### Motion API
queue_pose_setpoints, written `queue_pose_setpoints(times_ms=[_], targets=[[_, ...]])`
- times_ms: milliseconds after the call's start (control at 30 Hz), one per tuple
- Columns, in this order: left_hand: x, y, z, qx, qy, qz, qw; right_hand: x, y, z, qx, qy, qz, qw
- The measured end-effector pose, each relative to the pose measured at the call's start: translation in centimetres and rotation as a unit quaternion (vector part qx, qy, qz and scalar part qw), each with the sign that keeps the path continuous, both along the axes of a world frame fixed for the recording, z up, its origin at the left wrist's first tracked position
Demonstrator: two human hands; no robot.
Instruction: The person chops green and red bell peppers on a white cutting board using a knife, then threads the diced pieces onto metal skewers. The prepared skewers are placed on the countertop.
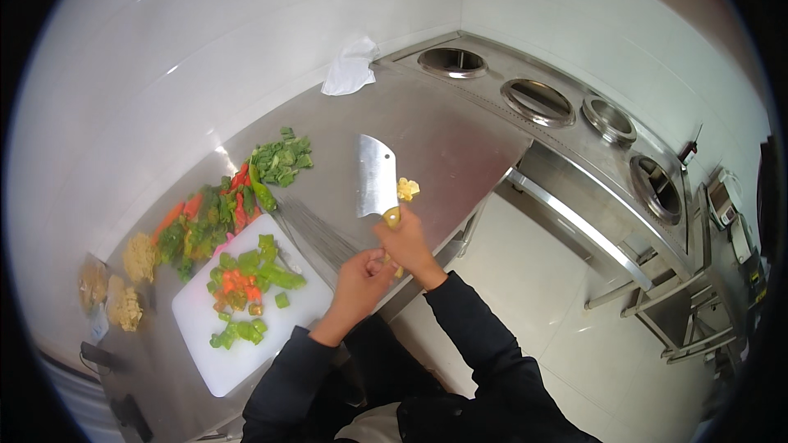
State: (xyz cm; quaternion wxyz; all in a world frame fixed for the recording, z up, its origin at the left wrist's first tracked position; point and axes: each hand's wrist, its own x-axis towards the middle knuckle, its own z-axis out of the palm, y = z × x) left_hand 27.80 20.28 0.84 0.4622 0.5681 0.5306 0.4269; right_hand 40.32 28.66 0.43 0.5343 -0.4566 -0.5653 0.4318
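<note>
My right hand [407, 241] is shut on the wooden handle [391, 216] of a cleaver. Its broad steel blade [377, 178] points away from me above the steel worktop. My left hand [363, 280] is at the rear end of the handle with its fingers bent together; whether they grip it is unclear. Beside the blade, on the right, lie pale yellow chunks [407, 189], possibly ginger. To the left, a white cutting board [197, 314] bears cut green pepper pieces [283, 275] and orange-red pieces [239, 286].
Leafy greens [283, 157], red and green peppers [240, 197] and tan noodle-like bundles [140, 257] line the wall side. A white cloth [351, 67] lies at the back. Round steel openings [538, 103] are set in the counter at right. A metal rail [578, 227] runs below them.
</note>
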Motion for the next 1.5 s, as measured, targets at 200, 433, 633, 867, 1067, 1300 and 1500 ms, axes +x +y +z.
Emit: queue_pose_setpoints(times_ms=[200, 433, 633, 867, 1067, 1300, 1500], targets=[[5.2, 3.8, -1.1, 0.063, 0.112, 0.018, 0.992, 4.9, 3.7, -1.5, -0.007, -0.267, -0.099, 0.958], [6.0, 3.7, -0.8, 0.169, 0.181, 0.043, 0.968, 6.9, 7.2, -0.3, -0.059, -0.407, -0.110, 0.905], [3.8, 1.1, 0.9, 0.095, 0.273, -0.018, 0.957, 5.4, 7.5, 0.9, -0.049, -0.491, -0.125, 0.861], [1.0, -2.0, 0.9, 0.145, 0.254, -0.006, 0.956, 5.5, 7.0, 0.3, 0.007, -0.522, -0.163, 0.837], [-2.8, -4.5, 1.9, 0.144, 0.237, 0.000, 0.961, 4.2, 5.4, 1.0, 0.023, -0.513, -0.190, 0.837], [-8.3, -8.4, 1.7, 0.149, 0.250, 0.091, 0.952, -4.7, -1.7, 1.0, 0.190, -0.366, -0.063, 0.909], [-16.1, -12.5, 2.6, 0.152, 0.342, 0.171, 0.912, -11.4, -3.5, -1.4, 0.163, -0.451, 0.050, 0.876]])
